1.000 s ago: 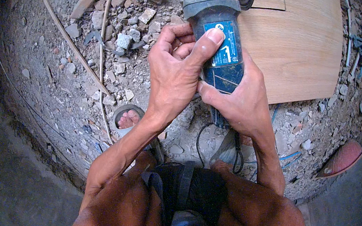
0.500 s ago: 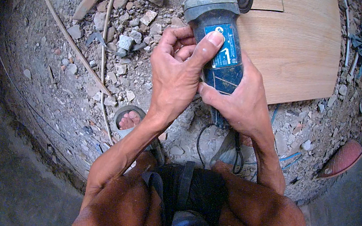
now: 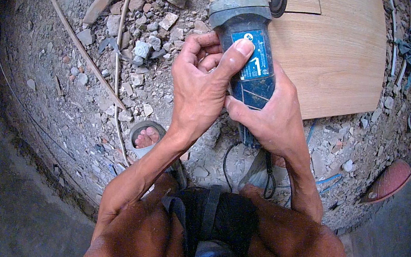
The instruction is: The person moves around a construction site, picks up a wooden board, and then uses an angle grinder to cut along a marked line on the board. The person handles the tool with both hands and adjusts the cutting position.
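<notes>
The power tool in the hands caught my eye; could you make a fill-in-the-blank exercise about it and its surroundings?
1. The body of the angle grinder is dark ____ in colour.
2. The left hand lays its ____ over the label.
3. Counting the right hand, the number of hands on the grinder is ____.
4. Opposite the pale stone chunk, the wood-grain board lies mostly to the grinder's ____.

Missing words: blue; thumb; two; right.

Blue grinder, tan wood-grained board
</notes>
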The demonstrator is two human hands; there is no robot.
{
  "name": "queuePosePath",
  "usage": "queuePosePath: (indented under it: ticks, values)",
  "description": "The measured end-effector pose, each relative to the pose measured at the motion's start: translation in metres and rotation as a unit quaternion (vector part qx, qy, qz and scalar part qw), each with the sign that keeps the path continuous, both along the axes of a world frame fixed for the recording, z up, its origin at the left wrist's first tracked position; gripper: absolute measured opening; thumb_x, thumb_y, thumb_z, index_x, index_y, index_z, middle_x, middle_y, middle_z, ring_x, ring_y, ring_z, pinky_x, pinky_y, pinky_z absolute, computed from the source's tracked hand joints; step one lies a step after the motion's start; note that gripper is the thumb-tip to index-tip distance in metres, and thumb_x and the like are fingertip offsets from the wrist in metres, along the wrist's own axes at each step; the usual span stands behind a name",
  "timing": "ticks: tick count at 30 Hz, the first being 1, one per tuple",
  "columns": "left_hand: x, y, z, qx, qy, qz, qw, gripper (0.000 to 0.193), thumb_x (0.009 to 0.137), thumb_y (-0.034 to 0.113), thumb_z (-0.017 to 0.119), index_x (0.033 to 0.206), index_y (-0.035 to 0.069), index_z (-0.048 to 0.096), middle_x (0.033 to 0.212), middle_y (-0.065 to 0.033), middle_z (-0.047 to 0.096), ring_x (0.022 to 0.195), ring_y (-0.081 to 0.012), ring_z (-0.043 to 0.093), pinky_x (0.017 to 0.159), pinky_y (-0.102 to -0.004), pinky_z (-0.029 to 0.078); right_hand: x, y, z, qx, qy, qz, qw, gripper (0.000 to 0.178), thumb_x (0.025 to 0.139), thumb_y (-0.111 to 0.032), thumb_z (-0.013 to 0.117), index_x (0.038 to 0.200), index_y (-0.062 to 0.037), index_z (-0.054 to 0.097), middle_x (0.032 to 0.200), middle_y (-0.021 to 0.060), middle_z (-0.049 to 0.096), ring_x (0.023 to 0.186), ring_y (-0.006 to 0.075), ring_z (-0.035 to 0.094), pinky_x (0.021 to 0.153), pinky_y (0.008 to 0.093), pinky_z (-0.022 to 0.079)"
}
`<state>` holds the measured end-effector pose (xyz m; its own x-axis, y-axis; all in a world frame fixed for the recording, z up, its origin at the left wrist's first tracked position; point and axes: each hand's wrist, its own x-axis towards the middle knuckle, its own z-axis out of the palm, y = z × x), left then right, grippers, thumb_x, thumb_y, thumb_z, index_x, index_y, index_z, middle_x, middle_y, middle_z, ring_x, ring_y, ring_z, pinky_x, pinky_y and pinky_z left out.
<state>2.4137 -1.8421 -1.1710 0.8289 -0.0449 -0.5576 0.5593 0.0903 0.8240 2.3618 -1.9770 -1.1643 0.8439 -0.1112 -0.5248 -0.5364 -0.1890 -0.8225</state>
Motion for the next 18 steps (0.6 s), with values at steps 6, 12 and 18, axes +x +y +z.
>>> queuePosePath:
  ticks: [6, 12, 18]
  values:
    - [-0.001, 0.001, 0.0, 0.057, -0.014, -0.01, 0.998, 0.053, 0.091, 0.04, 0.082, 0.116, -0.004, 0.065, 0.09, -0.0016, 0.063, 0.079, -0.0073, 0.053, 0.072, -0.0234, 0.045, 0.0, 0.002, -0.002, -0.01, -0.007, 0.008, 1.0, 0.064, 0.07, -0.026, 0.086, 0.119, 0.005, 0.059, 0.096, 0.0186, 0.071, 0.086, 0.0268, 0.072, 0.081, 0.0398, 0.058]
    - [0.004, -0.001, 0.003, -0.018, 0.005, 0.012, 1.0, 0.055, 0.09, 0.031, 0.084, 0.12, -0.006, 0.059, 0.098, -0.0078, 0.065, 0.085, -0.0096, 0.06, 0.077, -0.0243, 0.052, 0.008, 0.0, 0.007, 0.013, -0.005, -0.002, 1.0, 0.062, 0.071, -0.023, 0.085, 0.12, 0.0049, 0.059, 0.095, 0.0164, 0.071, 0.086, 0.0234, 0.071, 0.08, 0.0378, 0.058]
    - [0.008, 0.0, 0.002, -0.08, 0.019, 0.03, 0.996, 0.054, 0.09, 0.021, 0.086, 0.121, -0.009, 0.053, 0.11, -0.0176, 0.068, 0.092, -0.0146, 0.07, 0.079, -0.0278, 0.06, 0.016, 0.003, 0.012, 0.044, 0.008, -0.01, 0.999, 0.059, 0.073, -0.019, 0.084, 0.121, 0.0047, 0.059, 0.097, 0.0134, 0.07, 0.086, 0.0198, 0.069, 0.079, 0.0355, 0.057]
